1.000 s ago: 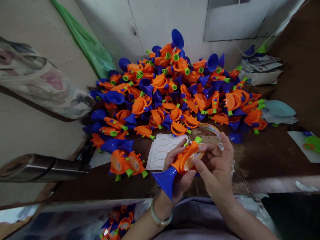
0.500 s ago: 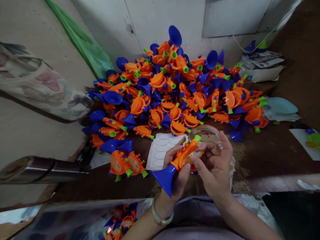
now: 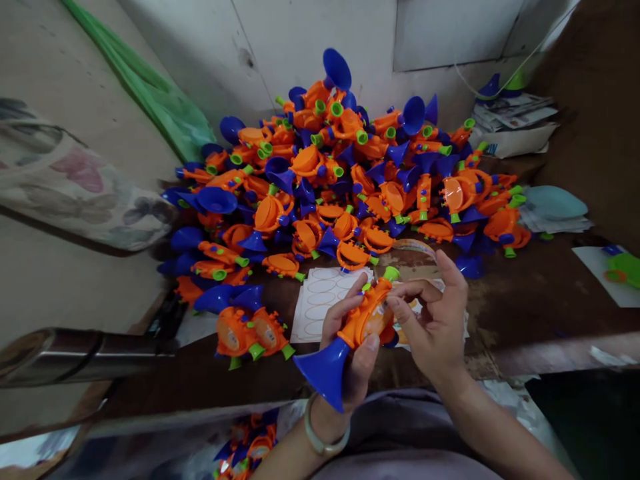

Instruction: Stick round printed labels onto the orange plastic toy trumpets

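A toy trumpet [image 3: 365, 317] with an orange body, blue bell and green mouthpiece lies tilted in my left hand [image 3: 357, 370], bell towards me. My left fingers wrap its far side and the thumb presses the near edge. On its round face is an oval sticker [image 3: 376, 323]. My right hand [image 3: 437, 327] has thumb and forefinger pinched at the sticker's upper right edge; the exact contact is partly hidden. Beneath the hands lie a white sheet with oval outlines [image 3: 317, 305] and, partly covered, a sheet with orange print [image 3: 415, 307]. Two trumpets with stickers [image 3: 233, 333] stand to the left.
A large heap of toy trumpets [image 3: 305, 163] fills the back of the brown table. A steel flask [image 3: 85, 357] lies at the left. A roll of tape [image 3: 417, 247], a light blue dish [image 3: 555, 202] and stacked papers [image 3: 517, 127] are towards the right. More trumpets [image 3: 250, 447] sit below the table edge.
The sticker now lies flatter on the trumpet's face, and my right fingers have drawn back slightly towards its upper edge. The view has shifted a little.
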Action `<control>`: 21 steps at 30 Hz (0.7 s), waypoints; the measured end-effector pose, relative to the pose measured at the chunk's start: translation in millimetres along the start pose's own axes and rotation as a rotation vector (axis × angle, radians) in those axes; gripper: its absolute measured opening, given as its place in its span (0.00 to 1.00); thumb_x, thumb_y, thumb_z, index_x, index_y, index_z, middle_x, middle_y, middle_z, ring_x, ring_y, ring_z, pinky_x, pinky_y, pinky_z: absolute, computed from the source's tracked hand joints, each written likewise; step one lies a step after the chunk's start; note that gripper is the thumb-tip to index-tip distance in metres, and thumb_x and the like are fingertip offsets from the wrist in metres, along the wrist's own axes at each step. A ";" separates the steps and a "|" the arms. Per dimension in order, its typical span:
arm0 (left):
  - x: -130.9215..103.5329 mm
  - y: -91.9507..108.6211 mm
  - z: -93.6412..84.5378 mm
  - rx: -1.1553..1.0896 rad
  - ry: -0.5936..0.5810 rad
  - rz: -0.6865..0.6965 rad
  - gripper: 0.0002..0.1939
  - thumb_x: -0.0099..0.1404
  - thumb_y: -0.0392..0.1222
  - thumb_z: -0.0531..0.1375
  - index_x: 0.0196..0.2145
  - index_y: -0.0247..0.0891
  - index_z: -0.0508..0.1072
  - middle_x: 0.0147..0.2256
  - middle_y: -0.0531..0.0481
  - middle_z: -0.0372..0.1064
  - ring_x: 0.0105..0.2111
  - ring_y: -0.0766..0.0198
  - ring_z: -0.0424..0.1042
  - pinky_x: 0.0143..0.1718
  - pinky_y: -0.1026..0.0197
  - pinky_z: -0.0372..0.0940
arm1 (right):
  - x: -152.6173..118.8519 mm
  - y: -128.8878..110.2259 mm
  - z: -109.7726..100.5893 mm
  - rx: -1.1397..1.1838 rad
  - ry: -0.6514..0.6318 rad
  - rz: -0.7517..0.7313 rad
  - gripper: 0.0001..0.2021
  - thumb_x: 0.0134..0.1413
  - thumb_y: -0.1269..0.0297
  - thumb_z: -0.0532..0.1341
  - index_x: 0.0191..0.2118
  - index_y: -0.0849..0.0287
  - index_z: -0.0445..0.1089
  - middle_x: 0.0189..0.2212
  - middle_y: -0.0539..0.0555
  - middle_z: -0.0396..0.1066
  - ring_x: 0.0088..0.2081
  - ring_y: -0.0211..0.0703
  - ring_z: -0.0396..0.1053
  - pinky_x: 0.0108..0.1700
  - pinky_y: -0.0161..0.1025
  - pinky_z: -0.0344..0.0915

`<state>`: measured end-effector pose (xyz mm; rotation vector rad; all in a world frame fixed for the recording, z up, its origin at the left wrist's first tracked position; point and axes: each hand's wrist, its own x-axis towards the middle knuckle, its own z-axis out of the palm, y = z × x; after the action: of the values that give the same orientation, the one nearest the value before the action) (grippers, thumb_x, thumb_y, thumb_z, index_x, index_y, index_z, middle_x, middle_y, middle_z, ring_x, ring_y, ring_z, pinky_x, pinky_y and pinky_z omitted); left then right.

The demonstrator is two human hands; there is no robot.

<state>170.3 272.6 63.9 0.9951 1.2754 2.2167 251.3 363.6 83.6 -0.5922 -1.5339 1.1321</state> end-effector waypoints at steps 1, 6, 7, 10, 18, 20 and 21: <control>-0.2 0.4 -0.2 0.005 -0.005 0.004 0.18 0.71 0.44 0.68 0.57 0.50 0.76 0.68 0.44 0.70 0.67 0.44 0.70 0.65 0.41 0.69 | -0.4 0.3 -0.4 -0.002 0.001 0.006 0.34 0.64 0.68 0.68 0.70 0.50 0.53 0.32 0.44 0.77 0.36 0.43 0.77 0.46 0.46 0.74; -1.0 -1.0 -0.1 0.009 -0.002 0.004 0.18 0.71 0.43 0.67 0.57 0.49 0.75 0.68 0.42 0.69 0.67 0.43 0.71 0.64 0.42 0.70 | -3.6 -0.7 0.9 -0.032 0.015 -0.001 0.34 0.64 0.67 0.68 0.69 0.50 0.54 0.32 0.45 0.77 0.38 0.45 0.78 0.46 0.47 0.73; -1.2 -1.8 0.0 0.005 0.002 0.005 0.18 0.71 0.44 0.67 0.57 0.49 0.75 0.68 0.42 0.70 0.67 0.44 0.71 0.64 0.42 0.70 | -4.1 -1.0 1.6 -0.038 0.017 -0.008 0.34 0.64 0.67 0.68 0.69 0.49 0.54 0.32 0.45 0.77 0.38 0.46 0.78 0.45 0.47 0.73; -2.2 -3.7 -0.9 -0.008 0.018 0.010 0.19 0.70 0.45 0.68 0.57 0.49 0.76 0.68 0.42 0.71 0.66 0.44 0.72 0.64 0.42 0.71 | -3.1 1.6 2.4 -0.069 0.008 -0.055 0.34 0.65 0.67 0.67 0.70 0.46 0.53 0.33 0.46 0.76 0.39 0.46 0.77 0.42 0.45 0.73; 4.1 -3.3 -4.5 -0.241 0.066 -0.275 0.26 0.62 0.51 0.73 0.57 0.52 0.76 0.65 0.46 0.74 0.61 0.46 0.77 0.60 0.46 0.75 | 9.0 24.2 -10.6 0.063 -0.047 0.138 0.33 0.66 0.52 0.67 0.71 0.43 0.54 0.61 0.59 0.68 0.57 0.51 0.73 0.50 0.48 0.77; 3.7 -8.0 -2.6 -0.313 0.072 -0.360 0.25 0.64 0.53 0.72 0.57 0.51 0.76 0.65 0.45 0.73 0.60 0.48 0.78 0.58 0.49 0.76 | 9.7 22.9 -11.8 0.179 -0.178 0.237 0.31 0.66 0.52 0.67 0.69 0.44 0.57 0.56 0.57 0.73 0.53 0.48 0.76 0.49 0.46 0.78; 2.0 -11.0 -1.8 -0.326 0.087 -0.400 0.24 0.66 0.55 0.70 0.58 0.49 0.76 0.66 0.44 0.73 0.61 0.48 0.78 0.59 0.49 0.75 | 10.8 21.4 -12.2 0.192 -0.166 0.244 0.31 0.65 0.54 0.69 0.68 0.44 0.58 0.54 0.55 0.74 0.50 0.46 0.77 0.48 0.45 0.78</control>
<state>167.5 278.4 54.5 0.4774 0.9967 2.0748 255.4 385.9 69.0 -0.5770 -1.4978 1.5286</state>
